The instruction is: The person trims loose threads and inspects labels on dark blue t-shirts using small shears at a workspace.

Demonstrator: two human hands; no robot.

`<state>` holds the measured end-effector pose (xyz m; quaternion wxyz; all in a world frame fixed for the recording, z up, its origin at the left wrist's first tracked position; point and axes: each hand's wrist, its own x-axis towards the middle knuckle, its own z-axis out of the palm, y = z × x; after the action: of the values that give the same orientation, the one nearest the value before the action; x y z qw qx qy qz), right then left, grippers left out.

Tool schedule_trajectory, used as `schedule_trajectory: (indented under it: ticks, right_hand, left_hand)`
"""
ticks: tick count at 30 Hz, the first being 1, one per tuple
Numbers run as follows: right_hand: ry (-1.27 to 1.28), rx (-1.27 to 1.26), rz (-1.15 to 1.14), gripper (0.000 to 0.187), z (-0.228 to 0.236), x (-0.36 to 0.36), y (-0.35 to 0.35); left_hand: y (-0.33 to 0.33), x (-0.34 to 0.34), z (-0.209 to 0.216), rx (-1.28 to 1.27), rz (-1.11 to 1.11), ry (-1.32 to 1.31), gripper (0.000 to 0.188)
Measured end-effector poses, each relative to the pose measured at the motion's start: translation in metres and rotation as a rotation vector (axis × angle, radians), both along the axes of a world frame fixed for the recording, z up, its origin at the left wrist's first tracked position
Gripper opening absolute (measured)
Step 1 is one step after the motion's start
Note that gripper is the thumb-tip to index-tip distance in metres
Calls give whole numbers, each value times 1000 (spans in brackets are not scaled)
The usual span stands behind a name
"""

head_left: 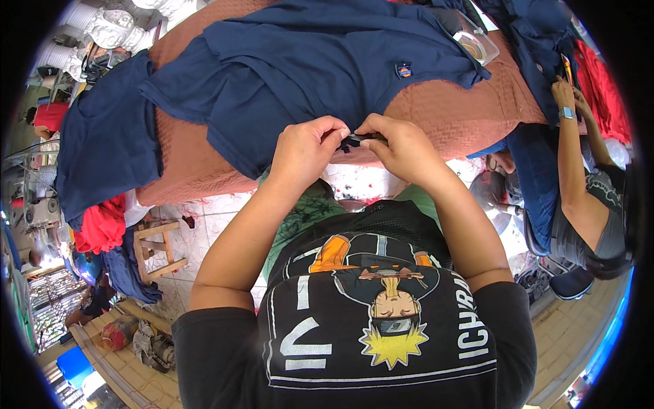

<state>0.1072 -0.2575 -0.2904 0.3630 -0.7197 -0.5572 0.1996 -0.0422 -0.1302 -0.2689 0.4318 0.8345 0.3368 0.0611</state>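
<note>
A navy garment (286, 75) with a small patch near its edge lies spread over the brown-covered table (449, 109). At its near edge, my left hand (306, 148) is closed in a pinch on the navy cloth. Close beside it, fingertips almost meeting, my right hand (403, 148) is closed around a small dark tool (372, 138), mostly hidden by the fingers. A metallic glint shows between the two hands, so the tool may be thread snips. A little fold of dark cloth hangs below the fingertips.
Another navy garment (109, 136) hangs over the table's left end, above red cloth (101, 225) and a wooden stool (160, 249). A clear plastic container (477, 46) stands at the far right. A person (586, 198) sits at right, handling navy cloth. Sewing machines (112, 31) stand far left.
</note>
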Motion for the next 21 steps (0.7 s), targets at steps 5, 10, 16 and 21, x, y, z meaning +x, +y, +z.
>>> schedule_trajectory:
  ticks: [5,10,16,21]
  right_hand:
    - [-120,6,-81,18,18,4,-6]
    - [21,46,-156,21,20,14,-9]
    - [217,94,-98,24,9,1,-3]
    - [314,46,-72,25,-3,-3,5]
  left_hand:
    - [30,-29,56,329,-502,-383,22]
    - [41,-51,84,403,-370,-247,27]
    - [18,-36,21,541,-343,-307,22]
    - [17,-24,-20,497,-347,-264,37]
